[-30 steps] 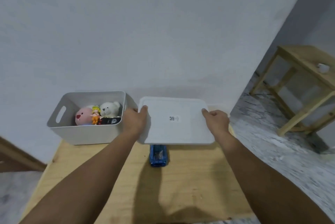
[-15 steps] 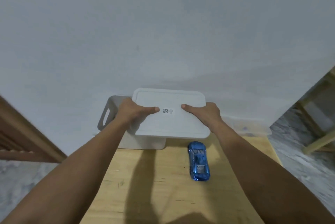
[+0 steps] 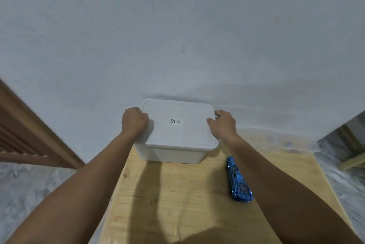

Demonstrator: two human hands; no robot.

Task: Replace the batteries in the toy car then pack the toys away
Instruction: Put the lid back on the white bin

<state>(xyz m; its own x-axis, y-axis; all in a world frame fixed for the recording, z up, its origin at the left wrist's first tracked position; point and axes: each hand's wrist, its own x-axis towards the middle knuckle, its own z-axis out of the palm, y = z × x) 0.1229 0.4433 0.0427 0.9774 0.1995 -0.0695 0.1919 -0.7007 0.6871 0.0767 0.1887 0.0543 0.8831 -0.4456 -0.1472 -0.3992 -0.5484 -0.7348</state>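
Having swung over from mid-air a second ago, the white lid [image 3: 177, 125] now sits on the bin [image 3: 173, 154] at frame centre, left hand [image 3: 134, 122] and right hand [image 3: 223, 125] curled over its side edges, while the blue toy car [image 3: 238, 179] stays unpacked on the table [image 3: 177, 204], lower right.

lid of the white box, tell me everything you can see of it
The lid is white, looks like plastic, a rounded rectangle with a raised border and a small code label near its middle. It lies flat over the white box. The left hand and right hand grip its short ends.
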